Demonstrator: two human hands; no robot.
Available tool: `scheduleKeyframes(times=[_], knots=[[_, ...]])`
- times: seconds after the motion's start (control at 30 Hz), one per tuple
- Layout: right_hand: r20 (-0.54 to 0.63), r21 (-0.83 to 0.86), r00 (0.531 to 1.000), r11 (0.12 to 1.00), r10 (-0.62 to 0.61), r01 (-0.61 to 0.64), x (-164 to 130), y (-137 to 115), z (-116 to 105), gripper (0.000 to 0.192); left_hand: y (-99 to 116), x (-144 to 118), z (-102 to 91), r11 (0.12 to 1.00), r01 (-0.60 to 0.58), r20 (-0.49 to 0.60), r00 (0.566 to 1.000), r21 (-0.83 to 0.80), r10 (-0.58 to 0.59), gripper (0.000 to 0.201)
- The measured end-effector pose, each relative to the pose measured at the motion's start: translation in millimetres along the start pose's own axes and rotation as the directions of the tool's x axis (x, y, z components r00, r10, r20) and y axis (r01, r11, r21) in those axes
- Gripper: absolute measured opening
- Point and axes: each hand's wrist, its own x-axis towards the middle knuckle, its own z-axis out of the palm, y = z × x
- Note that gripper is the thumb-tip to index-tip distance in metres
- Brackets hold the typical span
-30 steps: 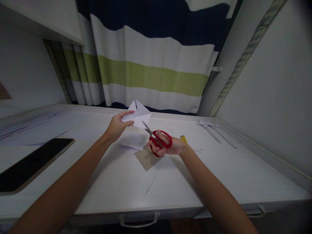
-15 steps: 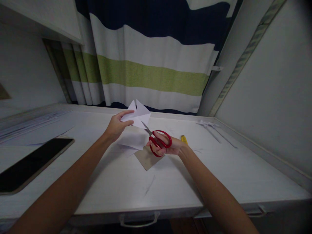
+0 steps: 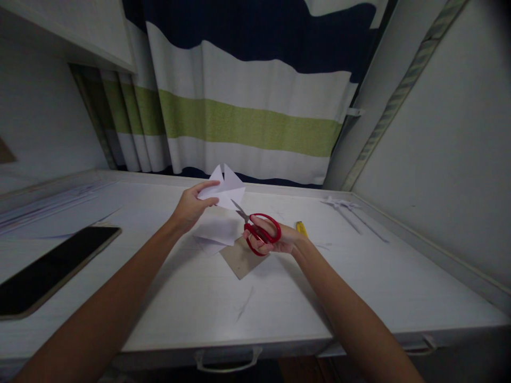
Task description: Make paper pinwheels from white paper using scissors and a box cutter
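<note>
My left hand (image 3: 191,206) pinches a folded white paper piece (image 3: 226,186) with pointed tips and holds it up above the white desk (image 3: 199,298). My right hand (image 3: 275,240) grips red-handled scissors (image 3: 260,230); their blades point up-left, and the tips meet the lower edge of the held paper. Under both hands lie loose white paper sheets (image 3: 217,234) and a tan card piece (image 3: 239,258) on the desk.
A dark phone (image 3: 48,268) lies at the left of the desk. A yellow object (image 3: 301,229) sits just behind my right wrist. Thin paper strips (image 3: 351,213) lie at the far right. A striped curtain (image 3: 247,106) hangs behind, and drawer handles (image 3: 227,361) line the front edge.
The scissors have edged slightly left and up toward the paper, with the blades closing in on its lower edge. My left hand has stayed nearly still.
</note>
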Motion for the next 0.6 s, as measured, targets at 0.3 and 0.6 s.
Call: scheduleKeyframes(times=[0.3,0.6], knots=[[-0.011,-0.003,1.0,1.0,0.018,-0.018,-0.3,-0.5,1.6,0.039,4.6,-1.1,1.0,0.998,0.015,-0.03,0.999,0.058,-0.013,0.05],[-0.039,0.07,0.999,0.997,0.026,-0.023,0.0,-1.4,3.0,0.036,5.6,-2.4,1.0,0.999,0.034,-0.017,0.999,0.026,-0.033,0.049]])
